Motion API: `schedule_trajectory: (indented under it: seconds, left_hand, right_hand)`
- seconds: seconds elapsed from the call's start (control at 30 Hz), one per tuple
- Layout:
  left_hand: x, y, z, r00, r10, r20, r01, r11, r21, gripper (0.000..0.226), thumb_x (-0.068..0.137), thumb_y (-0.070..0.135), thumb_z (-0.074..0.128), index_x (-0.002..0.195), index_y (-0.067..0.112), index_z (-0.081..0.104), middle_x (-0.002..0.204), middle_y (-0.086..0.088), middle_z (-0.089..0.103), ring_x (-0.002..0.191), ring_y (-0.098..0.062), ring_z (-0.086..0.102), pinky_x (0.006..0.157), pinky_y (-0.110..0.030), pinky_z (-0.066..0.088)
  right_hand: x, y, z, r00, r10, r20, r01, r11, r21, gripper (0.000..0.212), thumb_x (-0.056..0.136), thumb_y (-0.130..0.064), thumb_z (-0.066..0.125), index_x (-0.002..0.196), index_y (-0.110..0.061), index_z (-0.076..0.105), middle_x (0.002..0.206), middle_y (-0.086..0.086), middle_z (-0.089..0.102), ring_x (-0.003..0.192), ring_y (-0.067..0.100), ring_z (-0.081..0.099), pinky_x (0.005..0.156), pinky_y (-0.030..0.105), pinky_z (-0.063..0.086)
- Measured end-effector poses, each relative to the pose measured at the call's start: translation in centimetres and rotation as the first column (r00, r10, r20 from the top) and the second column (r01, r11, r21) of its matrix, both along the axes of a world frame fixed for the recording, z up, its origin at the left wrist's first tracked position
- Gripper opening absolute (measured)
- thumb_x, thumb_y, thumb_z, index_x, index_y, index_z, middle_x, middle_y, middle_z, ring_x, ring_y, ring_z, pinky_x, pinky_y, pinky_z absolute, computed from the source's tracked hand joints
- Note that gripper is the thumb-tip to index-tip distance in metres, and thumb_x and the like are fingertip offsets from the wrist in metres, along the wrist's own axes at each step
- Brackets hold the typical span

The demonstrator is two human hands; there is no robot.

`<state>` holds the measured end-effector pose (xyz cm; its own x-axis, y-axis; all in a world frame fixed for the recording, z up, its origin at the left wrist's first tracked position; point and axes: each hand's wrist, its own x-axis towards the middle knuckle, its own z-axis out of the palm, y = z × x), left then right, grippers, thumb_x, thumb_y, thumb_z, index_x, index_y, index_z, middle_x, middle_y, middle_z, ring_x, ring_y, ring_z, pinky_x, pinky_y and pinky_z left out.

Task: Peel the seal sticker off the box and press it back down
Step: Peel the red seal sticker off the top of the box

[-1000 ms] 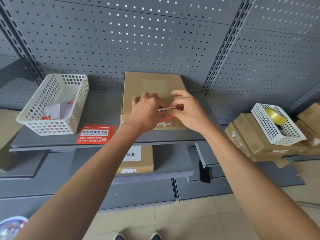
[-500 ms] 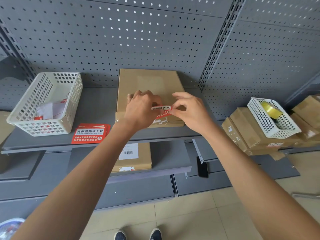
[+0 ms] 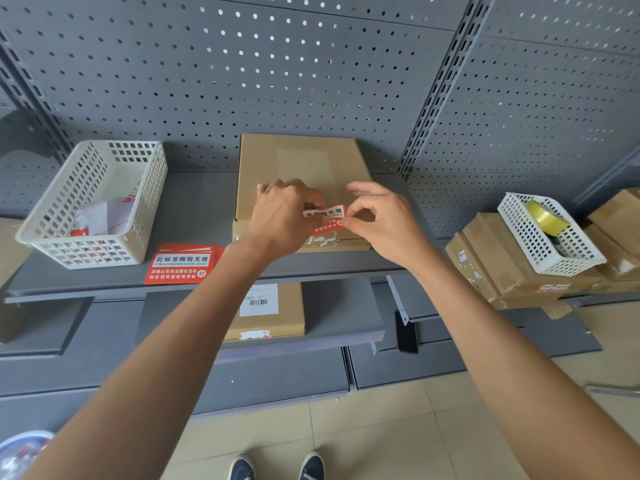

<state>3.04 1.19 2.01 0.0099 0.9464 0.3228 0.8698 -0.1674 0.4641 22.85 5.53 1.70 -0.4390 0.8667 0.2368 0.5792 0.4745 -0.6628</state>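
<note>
More of the seal sticker (image 3: 327,219) shows than before — long axis left-right across the box (image 3: 301,168), both the left hand (image 3: 280,220) and the right hand (image 3: 384,220) pinching its ends.

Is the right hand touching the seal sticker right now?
Touching. The head view shows the right hand pinching the right edge of the seal sticker between thumb and forefinger, above the cardboard box.

Seal sticker half lifted at the front of the box

The flat brown cardboard box (image 3: 301,174) lies on the grey shelf (image 3: 194,216), its back edge near the pegboard. The red and white seal sticker (image 3: 327,220) with printed characters sits at the box's front edge, its upper part raised; white torn residue shows on the box front just below it
</note>
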Motion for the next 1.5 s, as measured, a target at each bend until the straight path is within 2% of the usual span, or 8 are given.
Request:
schedule_trajectory:
  seconds: [0.63,0.8,0.93,1.0,1.17,1.33,1.4,1.5]
  left_hand:
    - [-0.05,-0.11,-0.14,1.000,0.008,0.017,-0.009,1.000,0.012,0.019,0.084,0.046,0.074,0.094,0.030,0.076,0.095,-0.001,0.070,0.088,-0.031,0.060,0.089,-0.046,0.042]
    - [-0.02,-0.37,-0.14,0.999,0.009,0.039,-0.009,1.000,-0.001,0.020,0.082,0.046,0.067,0.089,0.030,0.075,0.092,0.000,0.070,0.089,-0.031,0.059,0.089,-0.048,0.041]
    - [0.00,-0.50,-0.12,0.998,0.010,0.054,-0.009,1.000,-0.016,0.025,0.080,0.049,0.061,0.087,0.030,0.075,0.091,0.000,0.071,0.087,-0.031,0.060,0.088,-0.049,0.042]
    - [0.02,-0.54,-0.13,0.998,0.007,0.059,-0.006,1.000,-0.010,0.026,0.079,0.049,0.061,0.088,0.029,0.075,0.092,0.000,0.072,0.087,-0.031,0.060,0.088,-0.050,0.042]
    - [-0.13,-0.50,-0.38,0.998,0.000,0.061,0.000,1.000,0.009,0.022,0.081,0.045,0.066,0.091,0.028,0.075,0.097,-0.001,0.072,0.090,-0.032,0.059,0.090,-0.050,0.041]
    - [-0.21,-0.46,-0.41,0.997,-0.012,0.073,0.010,1.000,0.014,0.023,0.080,0.045,0.065,0.092,0.029,0.075,0.098,0.000,0.072,0.092,-0.031,0.060,0.091,-0.051,0.041]
    - [-0.25,-0.44,-0.52,0.997,-0.012,0.075,0.010,1.000,0.022,0.021,0.081,0.045,0.067,0.093,0.029,0.075,0.097,0.000,0.072,0.091,-0.031,0.060,0.091,-0.051,0.041]
    - [-0.33,-0.47,-0.58,0.997,-0.021,0.076,0.018,0.999,0.037,0.016,0.084,0.040,0.072,0.093,0.028,0.075,0.096,-0.001,0.071,0.090,-0.031,0.059,0.091,-0.050,0.040]
  right_hand:
    - [0.04,-0.27,0.10,0.999,-0.038,0.006,0.038,0.999,-0.004,0.003,0.081,-0.024,0.079,0.081,-0.022,0.076,0.140,-0.004,0.058,0.125,0.009,0.057,0.112,0.037,0.039]
    - [0.05,-0.31,-0.40,0.996,-0.036,-0.082,0.034,0.999,-0.025,0.026,0.077,-0.025,0.083,0.101,-0.017,0.075,0.136,-0.002,0.060,0.123,0.008,0.058,0.112,0.034,0.043]
    - [0.11,-0.46,-0.07,0.999,-0.046,0.011,0.046,0.999,-0.007,0.017,0.079,-0.026,0.082,0.096,-0.022,0.079,0.138,-0.007,0.060,0.123,0.004,0.056,0.103,0.006,0.028]
    - [0.06,-0.58,-0.13,0.999,-0.053,0.012,0.053,0.999,0.001,0.009,0.079,-0.023,0.082,0.087,-0.020,0.079,0.138,-0.006,0.060,0.123,0.004,0.056,0.098,-0.002,0.023]
    - [-0.10,-0.88,-0.08,1.000,-0.029,-0.003,0.029,1.000,-0.010,0.008,0.081,-0.021,0.081,0.078,-0.016,0.077,0.139,-0.006,0.060,0.128,0.006,0.053,0.105,0.016,0.029]
    - [-0.05,-0.87,0.06,1.000,0.014,-0.009,-0.014,1.000,-0.021,0.009,0.081,-0.021,0.081,0.076,-0.018,0.075,0.140,-0.006,0.059,0.133,0.006,0.050,0.112,0.023,0.030]
    - [-0.04,-0.86,0.08,1.000,0.004,-0.005,-0.004,1.000,-0.028,0.009,0.081,-0.022,0.081,0.076,-0.018,0.075,0.140,-0.007,0.059,0.132,0.005,0.050,0.111,0.023,0.030]
    - [-0.05,-0.93,0.10,1.000,-0.009,-0.010,0.009,0.999,-0.033,0.010,0.081,-0.021,0.080,0.075,-0.022,0.073,0.139,-0.008,0.059,0.128,0.002,0.052,0.105,0.009,0.027]
